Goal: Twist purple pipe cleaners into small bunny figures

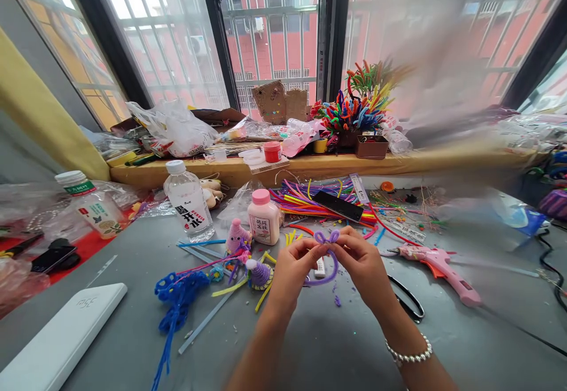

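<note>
Both hands meet above the grey table (310, 344), pinching a purple pipe cleaner (326, 238) bent into small loops at the top, with a larger loop hanging below. My left hand (292, 270) grips its left side with fingertips closed. My right hand (361, 267), with a pearl bracelet on the wrist, pinches the right side. Small purple scraps lie on the table under the hands.
A pink glue gun (436, 264) and black scissors (410, 302) lie to the right. Blue pipe cleaners (177, 296), small knitted figures (259, 273), a pink-capped bottle (263, 217) and a water bottle (188, 199) sit left. A pipe-cleaner pile with a black phone (339, 205) is behind.
</note>
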{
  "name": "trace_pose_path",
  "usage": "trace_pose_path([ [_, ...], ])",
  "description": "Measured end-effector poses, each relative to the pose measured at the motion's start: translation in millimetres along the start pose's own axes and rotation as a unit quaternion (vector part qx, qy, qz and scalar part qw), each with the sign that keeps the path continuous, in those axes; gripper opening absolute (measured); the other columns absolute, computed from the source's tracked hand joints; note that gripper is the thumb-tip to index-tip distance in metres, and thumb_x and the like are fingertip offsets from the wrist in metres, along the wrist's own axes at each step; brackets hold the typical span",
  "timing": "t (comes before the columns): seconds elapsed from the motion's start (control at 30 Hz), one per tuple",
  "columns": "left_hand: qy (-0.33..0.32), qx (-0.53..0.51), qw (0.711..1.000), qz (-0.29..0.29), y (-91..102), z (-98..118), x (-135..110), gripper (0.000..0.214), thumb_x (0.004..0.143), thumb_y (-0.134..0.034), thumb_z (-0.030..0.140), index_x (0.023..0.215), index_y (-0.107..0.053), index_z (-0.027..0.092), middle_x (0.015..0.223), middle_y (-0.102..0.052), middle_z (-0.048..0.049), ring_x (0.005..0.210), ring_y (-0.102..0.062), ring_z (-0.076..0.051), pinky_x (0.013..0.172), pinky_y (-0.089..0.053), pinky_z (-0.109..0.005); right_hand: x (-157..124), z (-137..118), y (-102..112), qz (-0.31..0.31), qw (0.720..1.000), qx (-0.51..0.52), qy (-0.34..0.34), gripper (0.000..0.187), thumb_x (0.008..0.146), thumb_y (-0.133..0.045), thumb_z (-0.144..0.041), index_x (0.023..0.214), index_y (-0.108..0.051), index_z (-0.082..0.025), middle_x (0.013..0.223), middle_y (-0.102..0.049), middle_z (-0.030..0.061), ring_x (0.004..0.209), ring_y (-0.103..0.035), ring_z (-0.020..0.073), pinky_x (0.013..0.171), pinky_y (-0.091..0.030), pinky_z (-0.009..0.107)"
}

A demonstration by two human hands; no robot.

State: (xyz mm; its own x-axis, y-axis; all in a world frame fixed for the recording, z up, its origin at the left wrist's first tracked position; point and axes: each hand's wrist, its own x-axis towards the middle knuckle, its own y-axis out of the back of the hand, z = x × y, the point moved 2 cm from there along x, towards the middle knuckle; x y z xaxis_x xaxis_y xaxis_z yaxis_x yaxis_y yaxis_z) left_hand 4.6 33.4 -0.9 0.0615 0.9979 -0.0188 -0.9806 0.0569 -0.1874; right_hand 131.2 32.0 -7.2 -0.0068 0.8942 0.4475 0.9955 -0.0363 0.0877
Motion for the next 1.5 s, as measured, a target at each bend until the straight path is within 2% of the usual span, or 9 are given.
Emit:
trace_pose_path([
  [0.2,-0.012,0.015,1.0,-0.015,1.8,-1.9,0.1,0.03,0.058,-0.07,0.041,0.057,-0.057,0.014,0.047,-0.043,0.0054,0.045,-0.033,-0.006,0.044,-0.023,-0.02,1.3,-3.9,1.7,-0.037,0.998,0.024,-0.034,0.022,0.078,-0.056,-0.033,0.065,-0.065,-0.018,0.067,-0.046,-0.0005,0.057,-0.042,0.0105,0.048,-0.033,0.023],
  [0.37,-0.045,0.036,0.998,-0.015,5.9,-6.7,4.1,0.027,0.063,-0.066,0.04,0.062,-0.057,0.014,0.051,-0.043,0.0048,0.048,-0.034,-0.006,0.046,-0.024,-0.02,0.9,-5.8,4.0,-0.073,0.995,0.043,-0.056,0.015,0.076,-0.058,-0.032,0.082,-0.066,-0.02,0.079,-0.055,0.0021,0.066,-0.049,0.0124,0.052,-0.039,0.022],
  [0.57,-0.107,0.102,0.989,-0.003,6.3,-6.6,3.3,0.025,0.068,-0.063,0.039,0.064,-0.056,0.015,0.056,-0.047,0.0036,0.052,-0.039,-0.008,0.049,-0.029,-0.021,0.6,-5.6,4.0,-0.059,0.995,0.037,-0.078,0.016,0.073,-0.061,-0.032,0.08,-0.066,-0.019,0.077,-0.059,0.0029,0.067,-0.053,0.0137,0.054,-0.043,0.024],
  [0.8,-0.212,0.225,0.951,0.025,5.6,1.7,-1.8,0.018,0.074,-0.057,0.031,0.067,-0.059,0.015,0.066,-0.055,-0.0004,0.055,-0.042,-0.009,0.051,-0.033,-0.021,0.6,-5.1,3.3,-0.039,0.997,0.013,-0.069,0.02,0.074,-0.059,-0.034,0.082,-0.067,-0.017,0.077,-0.059,0.0045,0.07,-0.054,0.016,0.059,-0.046,0.027],
  [0.97,-0.163,0.17,0.972,0.0,1.5,-2.1,-1.1,0.015,0.072,-0.059,0.032,0.074,-0.059,0.016,0.07,-0.059,-0.0011,0.056,-0.049,-0.01,0.05,-0.037,-0.02,-0.6,-2.3,2.9,-0.02,0.996,0.046,-0.077,0.019,0.074,-0.06,-0.033,0.083,-0.066,-0.017,0.077,-0.058,0.0041,0.068,-0.055,0.0156,0.06,-0.047,0.027],
  [1.07,-0.147,0.153,0.977,0.013,-0.9,-5.2,-2.1,0.014,0.073,-0.058,0.03,0.077,-0.058,0.016,0.072,-0.061,-0.0015,0.061,-0.054,-0.012,0.055,-0.041,-0.021,-1.0,-0.2,1.8,-0.013,0.992,0.073,-0.106,0.02,0.072,-0.062,-0.034,0.08,-0.064,-0.016,0.072,-0.061,0.0036,0.064,-0.057,0.0151,0.058,-0.048,0.027],
  [1.2,-0.166,0.187,0.968,0.034,-2.2,-6.8,-4.3,0.011,0.075,-0.054,0.026,0.079,-0.06,0.017,0.076,-0.063,-0.002,0.067,-0.057,-0.013,0.061,-0.043,-0.022,-1.3,0.8,0.3,-0.001,0.991,0.069,-0.118,0.019,0.071,-0.064,-0.032,0.079,-0.064,-0.015,0.072,-0.065,0.0039,0.064,-0.059,0.0161,0.06,-0.049,0.028],
  [1.5,-0.201,0.247,0.946,0.059,-1.9,-5.5,-7.6,0.009,0.075,-0.053,0.022,0.077,-0.061,0.017,0.071,-0.063,-0.0012,0.062,-0.057,-0.012,0.058,-0.044,-0.022,-3.9,1.2,-3.2,0.015,0.995,-0.001,-0.103,0.024,0.072,-0.061,-0.036,0.08,-0.066,-0.014,0.073,-0.067,0.0061,0.062,-0.061,0.018,0.058,-0.05,0.029],
])
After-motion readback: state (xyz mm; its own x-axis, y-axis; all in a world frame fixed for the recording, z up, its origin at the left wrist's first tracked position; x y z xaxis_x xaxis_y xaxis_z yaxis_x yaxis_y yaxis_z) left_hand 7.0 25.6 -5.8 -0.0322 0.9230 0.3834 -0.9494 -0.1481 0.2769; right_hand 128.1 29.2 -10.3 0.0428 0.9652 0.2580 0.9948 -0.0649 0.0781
